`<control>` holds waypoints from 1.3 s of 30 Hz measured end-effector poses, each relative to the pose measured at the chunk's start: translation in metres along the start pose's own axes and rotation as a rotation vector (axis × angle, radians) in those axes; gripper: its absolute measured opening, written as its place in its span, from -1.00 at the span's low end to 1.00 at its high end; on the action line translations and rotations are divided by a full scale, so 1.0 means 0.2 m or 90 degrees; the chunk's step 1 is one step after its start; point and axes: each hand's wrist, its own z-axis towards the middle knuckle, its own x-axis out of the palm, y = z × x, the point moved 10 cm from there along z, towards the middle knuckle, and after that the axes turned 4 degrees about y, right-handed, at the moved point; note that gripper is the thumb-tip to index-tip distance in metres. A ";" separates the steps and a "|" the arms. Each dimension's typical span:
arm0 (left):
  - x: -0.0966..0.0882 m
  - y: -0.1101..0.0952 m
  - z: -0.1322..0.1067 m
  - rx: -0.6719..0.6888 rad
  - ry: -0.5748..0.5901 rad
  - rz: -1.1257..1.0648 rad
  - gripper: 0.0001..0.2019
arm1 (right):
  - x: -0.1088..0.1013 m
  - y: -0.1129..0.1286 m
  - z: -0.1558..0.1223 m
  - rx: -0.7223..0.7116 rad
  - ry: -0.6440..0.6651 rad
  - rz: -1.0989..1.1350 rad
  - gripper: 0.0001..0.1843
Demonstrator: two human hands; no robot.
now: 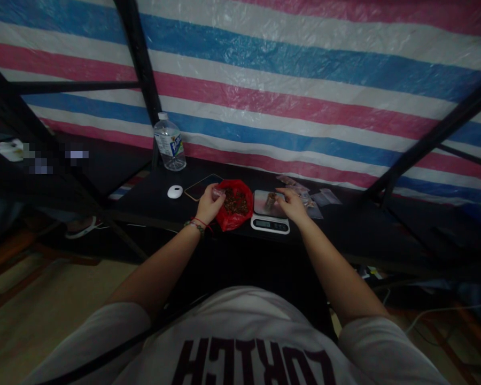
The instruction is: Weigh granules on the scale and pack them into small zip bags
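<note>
My left hand (211, 203) is closed at the left edge of a red plastic bag (234, 211) holding small brown pieces; whatever its fingers pinch is too small to name. My right hand (291, 204) rests at the right side of a small white digital scale (270, 216), fingers curled around a little packet (271, 201) that stands on the metal weighing plate. Both hands are on the black table (344, 230), with the bag and scale side by side between them.
A water bottle (169, 143) stands at the back left, with a white mouse (175, 191) and a phone (202, 186) beside the bag. Several small clear pouches (312, 197) lie right of the scale. A striped tarp (304, 80) and black frame bars (142, 64) close off the back.
</note>
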 end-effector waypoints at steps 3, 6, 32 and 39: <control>0.00 -0.01 0.00 0.002 0.004 -0.006 -0.52 | 0.00 0.01 -0.01 0.000 -0.003 -0.016 -0.66; 0.00 -0.02 0.00 -0.004 0.009 -0.008 -0.52 | 0.02 0.05 -0.02 -0.031 0.022 -0.041 -0.70; 0.01 0.01 0.00 -0.009 0.007 -0.015 -0.52 | 0.04 0.07 -0.05 -0.014 0.006 -0.127 -0.61; 0.01 -0.01 0.00 0.000 0.013 -0.007 -0.53 | -0.07 0.23 -0.02 -0.027 -0.091 -0.107 -0.65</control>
